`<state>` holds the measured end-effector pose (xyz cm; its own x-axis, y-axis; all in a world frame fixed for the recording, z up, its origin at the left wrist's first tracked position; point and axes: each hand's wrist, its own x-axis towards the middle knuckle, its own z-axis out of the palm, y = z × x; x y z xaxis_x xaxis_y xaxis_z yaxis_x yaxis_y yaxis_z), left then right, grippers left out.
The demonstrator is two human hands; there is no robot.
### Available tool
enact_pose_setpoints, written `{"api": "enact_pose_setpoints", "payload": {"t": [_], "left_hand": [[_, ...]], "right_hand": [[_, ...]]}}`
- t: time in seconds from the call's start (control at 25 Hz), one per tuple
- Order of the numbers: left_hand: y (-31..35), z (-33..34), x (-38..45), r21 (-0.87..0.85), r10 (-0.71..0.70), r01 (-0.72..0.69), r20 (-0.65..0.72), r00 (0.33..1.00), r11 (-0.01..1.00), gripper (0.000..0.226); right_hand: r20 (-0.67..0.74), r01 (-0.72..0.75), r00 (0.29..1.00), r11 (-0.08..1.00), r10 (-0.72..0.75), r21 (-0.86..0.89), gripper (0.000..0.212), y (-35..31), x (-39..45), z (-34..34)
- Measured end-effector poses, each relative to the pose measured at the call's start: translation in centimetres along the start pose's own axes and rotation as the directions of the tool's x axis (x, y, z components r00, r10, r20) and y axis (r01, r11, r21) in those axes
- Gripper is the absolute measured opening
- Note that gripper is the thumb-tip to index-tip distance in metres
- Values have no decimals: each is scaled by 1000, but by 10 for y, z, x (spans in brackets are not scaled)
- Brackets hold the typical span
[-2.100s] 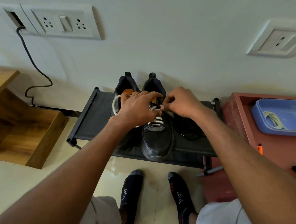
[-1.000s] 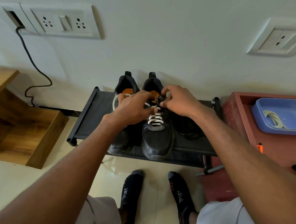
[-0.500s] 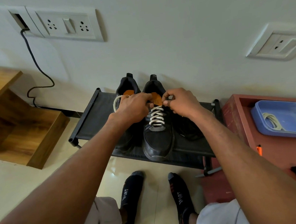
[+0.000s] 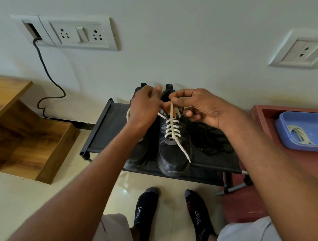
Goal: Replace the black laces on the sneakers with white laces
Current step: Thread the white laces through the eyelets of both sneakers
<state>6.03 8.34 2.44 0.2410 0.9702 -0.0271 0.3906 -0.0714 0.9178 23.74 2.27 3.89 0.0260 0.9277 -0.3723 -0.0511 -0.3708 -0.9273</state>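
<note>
A room in a home, seen from above. A low black shoe rack [image 4: 106,127] stands against a plain pale wall [image 4: 186,33] on a glossy cream tiled floor [image 4: 19,201]. White socket panels [image 4: 80,34] are set into the wall, one trailing a black cable [image 4: 46,71]. Wooden furniture [image 4: 23,133] stands to the left, a red shelf unit [image 4: 263,116] with a blue plastic tub [image 4: 287,135] to the right. The person's feet wear socks [image 4: 144,211].

Two black sneakers stand side by side, toes toward the viewer; the right sneaker [image 4: 172,151] is laced in crossed white lace [image 4: 171,127], one free end trailing down over its toe. The left sneaker [image 4: 140,151] carries a loose white lace loop. Removed black laces [image 4: 211,145] lie heaped just beside the right sneaker
</note>
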Motion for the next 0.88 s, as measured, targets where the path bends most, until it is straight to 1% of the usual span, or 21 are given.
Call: {"api": "enact_pose_setpoints", "payload": {"t": [0.04,0.08,0.12,0.16,0.2,0.24,0.28,0.32,0.36,0.4,0.44,0.48,0.52,0.56,0.6,0.64,0.68,0.72,0.76,0.84,0.88], "left_hand": [[8,0,-8,-117,-98,107,79,992,987,49],[15,0,-16,-166,-182,211,174,968,963,55],[19,0,-23,-175,-239,289,259,936,941,57],[21,0,-29,-188,-261,330,316,912,925,54],[20,0,-32,-216,-260,344,340,904,914,49],[16,-1,-31,-255,-256,349,335,907,902,41],[13,-2,-29,-293,-254,344,305,918,892,32],[9,-3,-27,-313,-257,329,249,934,891,26],[5,-5,-24,-314,-265,311,184,947,897,22],[4,-6,-22,-309,-265,291,126,956,905,19],[3,-6,-20,-306,-257,272,89,962,912,17],[3,-4,-18,-309,-244,256,76,967,916,16],[3,-1,-16,-314,-228,240,76,971,919,15],[3,1,-14,-319,-209,224,81,975,921,14],[4,4,-12,-323,-185,202,82,979,925,14],[4,6,-9,-325,-163,181,81,983,928,14],[3,7,-6,-324,-148,166,79,986,931,14],[2,8,-3,-320,-142,160,79,987,934,13],[1,8,-1,-312,-142,160,80,987,936,13],[-3,8,3,-304,-149,167,81,986,938,12],[-4,8,5,-297,-153,170,80,985,940,12]], "right_hand": [[-44,16,999,1000,-16,-7,24,1,3,6],[-102,35,994,999,-35,-3,23,2,4,9],[-164,60,985,998,-56,23,22,3,6,11],[-223,85,973,994,-68,67,20,3,7,10],[-288,93,956,989,-57,114,16,5,10,5],[-366,87,930,988,-34,131,12,6,10,0],[-465,48,885,998,-24,41,7,7,9,-4],[-555,-51,830,986,-46,-158,7,11,8,-10],[-610,-200,787,896,-94,-396,11,15,9,-15],[-610,-319,779,745,-146,-586,13,19,7,-16],[-568,-359,800,606,-192,-710,15,20,7,-11],[-497,-300,836,566,-232,-768,22,20,8,-4],[-408,-176,871,603,-272,-778,27,19,10,1],[-337,-31,892,702,-302,-711,26,15,11,6],[-281,96,913,825,-296,-557,21,10,11,11],[-231,154,936,898,-266,-413,15,7,10,14],[-207,168,947,930,-244,-328,11,7,8,16],[-215,172,945,932,-248,-321,8,9,9,14],[-257,167,930,926,-262,-339,6,12,12,12],[-339,125,888,872,-311,-474,9,19,19,8],[-352,107,883,863,-311,-494,12,22,22,8]]}}
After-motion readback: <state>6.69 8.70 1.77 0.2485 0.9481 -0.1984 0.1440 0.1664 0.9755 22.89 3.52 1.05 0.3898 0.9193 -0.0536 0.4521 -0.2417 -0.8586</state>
